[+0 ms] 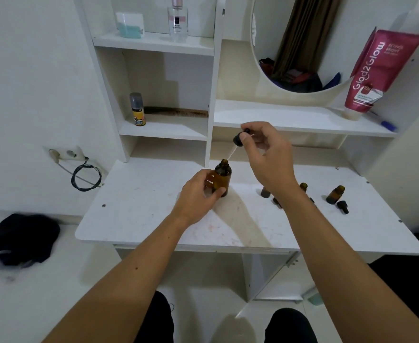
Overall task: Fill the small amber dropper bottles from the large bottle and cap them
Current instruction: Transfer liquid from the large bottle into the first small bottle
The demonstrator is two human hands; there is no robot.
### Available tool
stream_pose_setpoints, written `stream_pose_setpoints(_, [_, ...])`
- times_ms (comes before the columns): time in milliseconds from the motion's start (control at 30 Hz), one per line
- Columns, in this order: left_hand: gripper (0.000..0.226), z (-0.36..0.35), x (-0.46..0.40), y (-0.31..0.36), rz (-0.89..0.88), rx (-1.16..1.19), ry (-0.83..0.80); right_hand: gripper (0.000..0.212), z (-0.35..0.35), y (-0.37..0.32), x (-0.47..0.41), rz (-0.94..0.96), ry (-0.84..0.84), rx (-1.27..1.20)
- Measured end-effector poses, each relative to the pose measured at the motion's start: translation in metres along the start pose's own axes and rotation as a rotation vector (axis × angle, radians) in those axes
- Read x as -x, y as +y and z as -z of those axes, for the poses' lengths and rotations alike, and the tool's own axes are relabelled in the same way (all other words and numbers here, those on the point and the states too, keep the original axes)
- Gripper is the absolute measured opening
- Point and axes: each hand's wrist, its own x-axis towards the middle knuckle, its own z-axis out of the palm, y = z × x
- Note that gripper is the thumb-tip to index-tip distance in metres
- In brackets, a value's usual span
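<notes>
The large amber bottle (222, 177) stands uncapped on the white table (139, 219), and my left hand (198, 196) grips its body. My right hand (265, 154) pinches a black dropper cap (240, 138) above and to the right of the bottle, with its glass pipette slanting down toward the bottle's mouth. Small amber bottles stand to the right: one (335, 194) in the open, another (303, 186) and a darker one (265, 192) partly hidden behind my right forearm. A loose black dropper cap (342, 206) lies beside the rightmost bottle.
Shelves rise behind the table with a small spray can (137, 109), a comb (178, 111), a perfume bottle (177, 19) and a red tube (379, 73). A round mirror (297, 43) hangs at the back. A black cloth (23, 238) lies on the floor at left.
</notes>
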Motion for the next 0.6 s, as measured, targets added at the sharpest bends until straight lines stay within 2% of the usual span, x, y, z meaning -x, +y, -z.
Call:
stream_pose_setpoints(200, [0.049, 0.0, 0.001, -0.002, -0.01, 0.007, 0.0, 0.019, -0.018, 0.015, -0.007, -0.149, -0.237, 0.01])
stream_pose_setpoints(367, [0.049, -0.001, -0.001, -0.003, -0.003, 0.015, 0.002, 0.012, -0.027, 0.028, 0.0, -0.291, -0.233, -0.122])
stream_pose_setpoints(600, [0.046, -0.002, -0.002, -0.003, 0.001, 0.012, 0.007, 0.003, -0.034, 0.032, -0.002, -0.305, -0.185, -0.108])
